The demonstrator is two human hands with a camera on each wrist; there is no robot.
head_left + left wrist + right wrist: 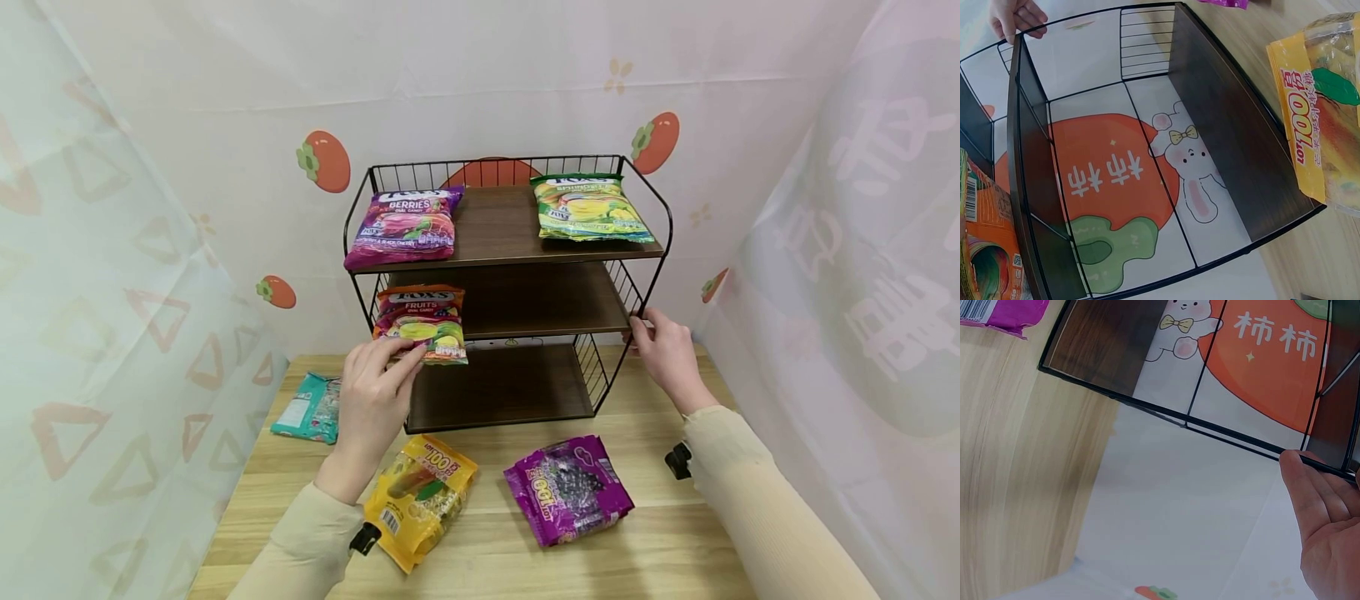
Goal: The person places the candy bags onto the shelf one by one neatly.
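Note:
In the head view my left hand (375, 400) pinches the lower edge of an orange and red Fox's Fruits candy bag (423, 321). The bag is at the left end of the middle shelf (525, 300), its front facing me. The left wrist view catches its orange back (994, 244) at the left border; the hand itself is out of that view. My right hand (663, 350) grips the right side frame of the black wire rack (621, 367) at middle-shelf height. Close up, its fingers (1310, 506) meet the black bar.
A purple Berries bag (408, 225) and a green Fox's bag (588, 208) lie on the top shelf. On the wooden table (652, 542) are a yellow candy bag (423, 500), a purple grape candy bag (570, 487) and a teal packet (311, 408). White patterned sheets stand around.

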